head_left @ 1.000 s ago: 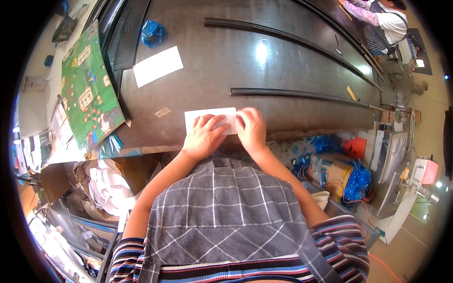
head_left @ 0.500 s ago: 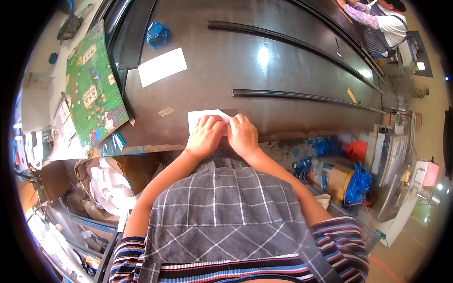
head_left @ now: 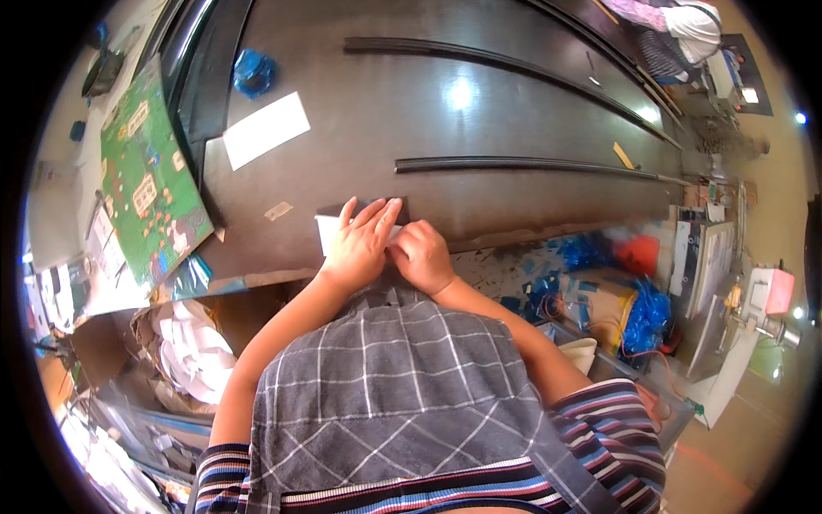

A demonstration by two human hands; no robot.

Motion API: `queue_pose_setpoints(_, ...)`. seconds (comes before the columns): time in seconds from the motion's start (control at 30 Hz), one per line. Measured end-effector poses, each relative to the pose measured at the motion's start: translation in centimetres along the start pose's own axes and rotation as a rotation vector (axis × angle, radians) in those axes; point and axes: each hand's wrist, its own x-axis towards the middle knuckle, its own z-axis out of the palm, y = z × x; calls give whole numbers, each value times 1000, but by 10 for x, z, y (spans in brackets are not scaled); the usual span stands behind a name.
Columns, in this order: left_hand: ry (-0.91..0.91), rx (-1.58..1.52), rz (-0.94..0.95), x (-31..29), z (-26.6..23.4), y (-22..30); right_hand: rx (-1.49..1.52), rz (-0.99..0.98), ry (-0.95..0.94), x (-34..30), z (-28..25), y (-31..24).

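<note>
A small white sheet of paper point(head_left: 325, 233) lies near the front edge of the dark table, mostly covered by my hands. Flat across it rests my left hand point(head_left: 360, 247), fingers stretched out and a little apart. My right hand point(head_left: 421, 257) is closed, its curled fingers and thumb pinching at the paper's right side; the exact grip is partly hidden. Just beyond the fingertips a dark flat piece point(head_left: 406, 207) shows on the table.
Farther left are a white card point(head_left: 267, 130), a crumpled blue plastic bundle point(head_left: 254, 73) and a green illustrated board point(head_left: 150, 184). Long dark bars point(head_left: 514, 164) lie to the right. A box of white strips point(head_left: 190, 347) stands below the table. Another person point(head_left: 676, 34) is at far right.
My left fingers have gone from bent to stretched flat over the paper. My right hand has curled closed and sits slightly nearer to me. The whole view has shifted a little.
</note>
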Motion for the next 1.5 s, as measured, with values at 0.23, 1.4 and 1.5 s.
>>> queue_pose_setpoints(0.23,-12,0,-151,-22,-21,-2,-124,43,11,21,-3,-23)
queue_pose_setpoints(1.4,9,53,-34,-56,-31,1,15,282,47,-32,-74,16)
queue_pose_setpoints(1.5,207,-51,-93,-51,-37,2,272,493,100,-34,-80,16)
